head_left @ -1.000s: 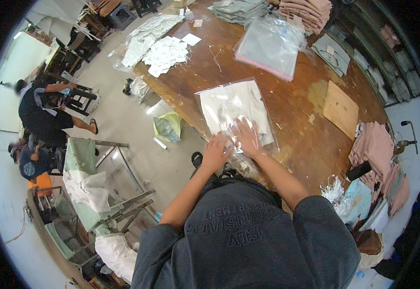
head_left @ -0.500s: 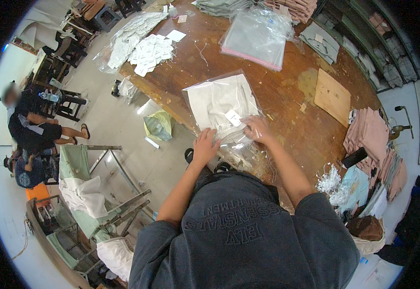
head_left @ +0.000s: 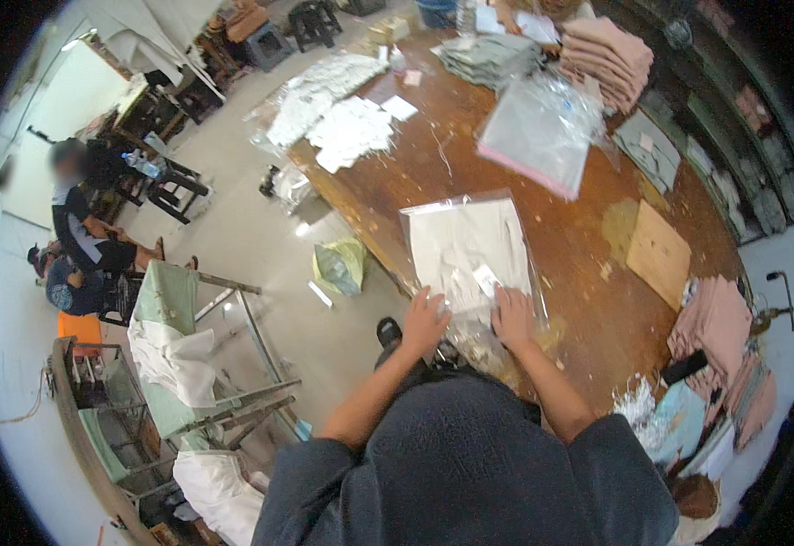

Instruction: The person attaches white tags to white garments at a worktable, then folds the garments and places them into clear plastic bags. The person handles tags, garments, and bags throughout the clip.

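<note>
A folded cream garment (head_left: 460, 238) lies flat inside a clear plastic bag (head_left: 535, 273) near the table's front edge. A white tag (head_left: 485, 279) shows on the garment's lower part. My left hand (head_left: 426, 322) rests on the bag's near left side with its fingers stretched forward. On the near right, just beside the tag, my right hand (head_left: 512, 320) lies on the plastic, fingers extended too. Between the two hands the near end of the bag looks crinkled.
On the wooden table (head_left: 433, 164) are white tags (head_left: 351, 136), clear bags (head_left: 538, 136), grey garments (head_left: 488, 62), pink garments (head_left: 606, 55) and a brown board (head_left: 659, 255). A metal-framed rack (head_left: 224, 400) stands left. Two people sit farther left, one a seated person (head_left: 87, 223).
The view has shifted, so the table sits farther right and lower. My right hand has moved off the tag's right side to the bag's near edge, and the garment looks flatter.
</note>
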A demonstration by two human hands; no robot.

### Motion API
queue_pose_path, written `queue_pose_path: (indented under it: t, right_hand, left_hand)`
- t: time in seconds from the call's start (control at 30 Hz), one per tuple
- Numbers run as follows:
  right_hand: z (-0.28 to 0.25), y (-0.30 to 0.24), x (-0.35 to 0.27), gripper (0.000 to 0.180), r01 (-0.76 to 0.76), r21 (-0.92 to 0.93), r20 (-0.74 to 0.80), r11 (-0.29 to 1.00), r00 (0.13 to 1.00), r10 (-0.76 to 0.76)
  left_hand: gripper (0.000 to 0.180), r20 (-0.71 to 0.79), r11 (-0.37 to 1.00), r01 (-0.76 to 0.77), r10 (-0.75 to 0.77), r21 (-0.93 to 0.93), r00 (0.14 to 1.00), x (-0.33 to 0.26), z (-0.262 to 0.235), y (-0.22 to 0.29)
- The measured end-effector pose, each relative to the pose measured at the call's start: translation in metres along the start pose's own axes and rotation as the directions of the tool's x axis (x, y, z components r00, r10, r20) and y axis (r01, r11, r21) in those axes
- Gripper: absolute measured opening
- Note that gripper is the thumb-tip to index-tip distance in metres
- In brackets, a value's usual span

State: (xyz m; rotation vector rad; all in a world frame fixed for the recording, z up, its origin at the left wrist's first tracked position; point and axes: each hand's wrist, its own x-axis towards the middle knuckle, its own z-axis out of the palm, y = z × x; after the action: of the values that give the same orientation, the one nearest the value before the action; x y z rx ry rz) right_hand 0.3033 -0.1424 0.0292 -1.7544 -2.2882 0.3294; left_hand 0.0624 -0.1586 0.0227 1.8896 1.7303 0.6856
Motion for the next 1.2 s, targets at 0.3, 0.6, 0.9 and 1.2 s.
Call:
queue_pose_path:
  t: [0.3,0.6,0.9,1.2]
  right_hand:
    - [0.013,-0.003,0.017,0.070,-0.017,-0.105,-0.010,0.994,1.000,0.016]
    - [-0.019,0.008,0.031,0.058,0.034,0.113,0.065,0.993,0.997,-0.041]
    - [-0.024,0.029,0.057,0.034,0.214,0.078,0.088,0.974,0.971,-0.221]
    - [-0.020,0.032,0.078,0.027,0.099,0.180,0.046,0.979,0.993,-0.109]
  left_hand:
    - [0.068,-0.091,0.875,0.343,-0.394,-0.341,0.914,0.029,0.020,-0.011]
    - [0.064,-0.004,0.802,0.456,-0.496,-0.385,0.869,0.043,0.019,-0.019]
    - [0.064,0.313,0.516,0.601,-0.540,-0.611,0.782,0.052,0.015,-0.041]
    - [0.062,0.361,0.504,0.665,-0.574,-0.552,0.735,0.060,-0.002,-0.023]
